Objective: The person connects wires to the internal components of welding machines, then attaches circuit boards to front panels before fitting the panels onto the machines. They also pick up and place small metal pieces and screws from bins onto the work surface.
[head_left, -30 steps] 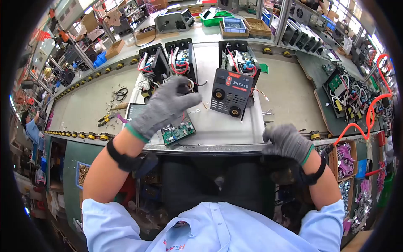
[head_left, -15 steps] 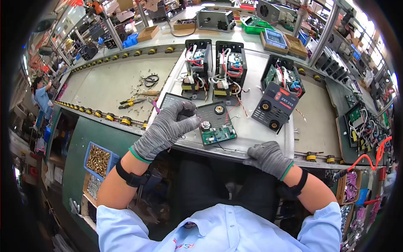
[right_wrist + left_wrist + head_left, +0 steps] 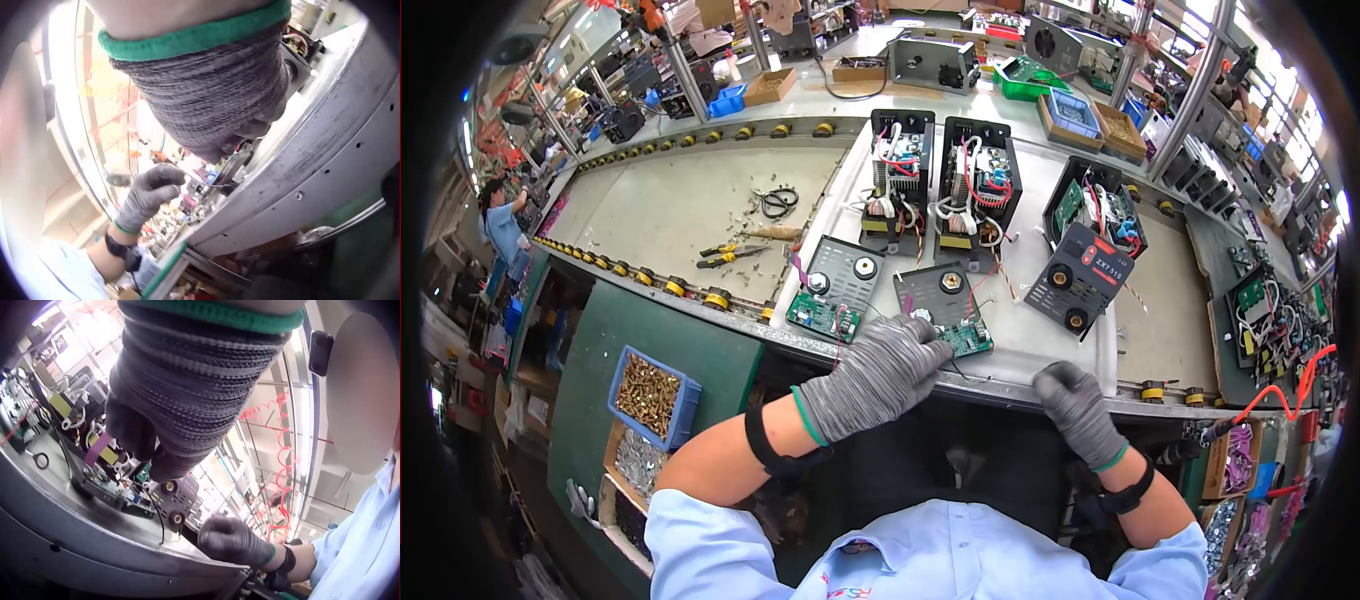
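Observation:
My gloved left hand (image 3: 880, 370) hovers at the front edge of the bench, over the lower left part of a dark front panel (image 3: 947, 282). The panel carries a green circuit board (image 3: 967, 338) and a purple strip (image 3: 907, 303). In the right wrist view, the left hand's thumb and fingers (image 3: 164, 175) bend toward each other with a gap between. My gloved right hand (image 3: 1082, 412) is at the bench edge, its fingers curled in; its palm is hidden. Left of my left hand lies a second front panel (image 3: 847, 270) with its own board (image 3: 824, 314).
Two opened welder units (image 3: 900, 165) stand behind the panels. A third (image 3: 1100, 205) is at right, with a ZX7315 front panel (image 3: 1080, 277) leaning on it. Yellow-handled pliers (image 3: 725, 255) lie left. A blue bin of brass fittings (image 3: 655, 398) sits at lower left.
My left hand has come down from beside the welder units to the panel at the bench edge. The right hand has turned, its fingers now pointing up. The head view has swung left.

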Motion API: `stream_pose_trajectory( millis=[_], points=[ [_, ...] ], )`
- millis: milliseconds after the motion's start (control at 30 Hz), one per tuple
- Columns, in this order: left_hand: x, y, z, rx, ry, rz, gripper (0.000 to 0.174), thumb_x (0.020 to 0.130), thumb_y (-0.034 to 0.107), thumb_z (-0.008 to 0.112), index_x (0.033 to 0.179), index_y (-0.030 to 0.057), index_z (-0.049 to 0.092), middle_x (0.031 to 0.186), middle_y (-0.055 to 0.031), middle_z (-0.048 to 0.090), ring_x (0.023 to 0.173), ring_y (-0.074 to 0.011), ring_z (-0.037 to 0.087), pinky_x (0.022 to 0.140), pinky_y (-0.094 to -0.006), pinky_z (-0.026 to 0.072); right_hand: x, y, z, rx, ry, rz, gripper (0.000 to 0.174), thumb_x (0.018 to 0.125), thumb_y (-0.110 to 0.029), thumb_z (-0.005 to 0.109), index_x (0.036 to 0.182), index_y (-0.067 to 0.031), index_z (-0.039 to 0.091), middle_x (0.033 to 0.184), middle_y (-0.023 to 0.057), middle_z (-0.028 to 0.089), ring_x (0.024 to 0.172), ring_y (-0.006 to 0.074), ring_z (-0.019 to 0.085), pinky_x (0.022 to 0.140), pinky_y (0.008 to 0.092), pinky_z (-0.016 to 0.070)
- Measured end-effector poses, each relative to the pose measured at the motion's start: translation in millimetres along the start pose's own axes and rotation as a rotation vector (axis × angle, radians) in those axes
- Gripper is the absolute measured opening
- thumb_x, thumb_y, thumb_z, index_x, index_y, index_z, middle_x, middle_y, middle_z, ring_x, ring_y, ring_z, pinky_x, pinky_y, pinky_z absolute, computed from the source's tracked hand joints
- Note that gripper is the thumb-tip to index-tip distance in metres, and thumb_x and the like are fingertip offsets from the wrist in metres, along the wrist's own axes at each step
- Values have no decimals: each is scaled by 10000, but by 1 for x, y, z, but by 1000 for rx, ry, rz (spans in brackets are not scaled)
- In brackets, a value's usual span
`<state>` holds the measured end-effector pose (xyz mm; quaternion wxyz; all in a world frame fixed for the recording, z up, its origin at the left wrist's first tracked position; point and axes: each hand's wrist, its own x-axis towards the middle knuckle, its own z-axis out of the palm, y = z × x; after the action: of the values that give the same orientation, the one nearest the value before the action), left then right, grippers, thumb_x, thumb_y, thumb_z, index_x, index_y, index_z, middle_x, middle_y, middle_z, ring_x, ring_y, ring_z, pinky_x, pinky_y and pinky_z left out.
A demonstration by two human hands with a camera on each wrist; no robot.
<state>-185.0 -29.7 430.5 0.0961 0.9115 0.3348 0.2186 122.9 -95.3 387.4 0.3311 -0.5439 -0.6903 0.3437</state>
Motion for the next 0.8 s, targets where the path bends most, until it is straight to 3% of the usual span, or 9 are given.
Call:
stream_pose_trajectory(
  millis=[67, 100, 233, 300, 467, 600, 667, 733, 800],
  points=[
    [1, 4, 0, 62, 6, -48, 226, 789, 147, 731, 1002, 73, 707, 958, -140, 675, 848, -328, 673, 740, -460, 539, 2, 6, -13, 991, -40, 533, 231, 918, -168, 653, 1068, 8, 645, 936, 114, 674, 670, 124, 564, 536, 269, 481],
    [0, 3, -1, 79, 38, -63, 209, 797, 146, 722, 996, 82, 706, 952, -127, 672, 848, -333, 669, 733, -463, 535, 1, 10, -16, 1068, -67, 503, 311, 917, -153, 644, 1156, 39, 594, 1048, 149, 664, 699, 127, 566, 526, 222, 459],
    [7, 11, 1, 131, 23, -21, 205, 784, 147, 716, 980, 89, 699, 941, -115, 664, 862, -319, 666, 721, -460, 532, -2, 3, -13, 1007, -97, 515, 315, 938, -178, 647, 1162, 38, 596, 1013, 137, 668, 678, 115, 557, 513, 211, 439],
    [16, 15, 18, 315, 1, 134, 202, 775, 163, 698, 964, 93, 696, 919, -110, 648, 861, -294, 660, 705, -453, 528, -3, 2, -6, 915, -163, 449, 337, 965, -223, 649, 1182, 29, 595, 985, 120, 679, 646, 99, 552, 512, 202, 428],
    [32, 11, 35, 454, -80, 257, 164, 787, 187, 666, 923, 95, 682, 858, -84, 634, 819, -270, 644, 689, -437, 527, -11, -1, -5, 905, -166, 406, 331, 992, -288, 642, 1157, -2, 623, 890, 76, 688, 597, 62, 534, 517, 198, 420],
    [45, 7, 34, 403, -46, 128, 105, 842, 199, 676, 856, 98, 651, 727, -76, 629, 689, -274, 671, 593, -424, 537, -29, 7, -10, 864, -150, 402, 343, 980, -320, 661, 1114, -5, 637, 811, 55, 673, 600, 54, 539, 525, 193, 422],
    [55, 9, 36, 455, 68, -157, 124, 888, 190, 656, 820, 86, 651, 699, -97, 627, 640, -298, 680, 561, -437, 545, -38, 19, -9, 809, -189, 401, 367, 973, -349, 670, 1095, -4, 647, 812, 58, 673, 600, 54, 540, 535, 192, 435],
    [71, 3, 44, 495, 22, -263, 169, 919, 189, 623, 817, 57, 649, 739, -156, 672, 664, -329, 700, 586, -451, 565, -44, 25, -5, 783, -193, 411, 350, 976, -331, 671, 1082, 3, 652, 811, 57, 671, 607, 54, 546, 547, 194, 451],
    [95, 2, 43, 422, -171, -592, 147, 886, 144, 627, 975, 28, 632, 828, -191, 707, 795, -338, 734, 685, -455, 585, -46, 29, 1, 812, -215, 369, 322, 976, -287, 680, 1085, 14, 647, 808, 53, 667, 622, 54, 561, 557, 202, 470]
  ],
)
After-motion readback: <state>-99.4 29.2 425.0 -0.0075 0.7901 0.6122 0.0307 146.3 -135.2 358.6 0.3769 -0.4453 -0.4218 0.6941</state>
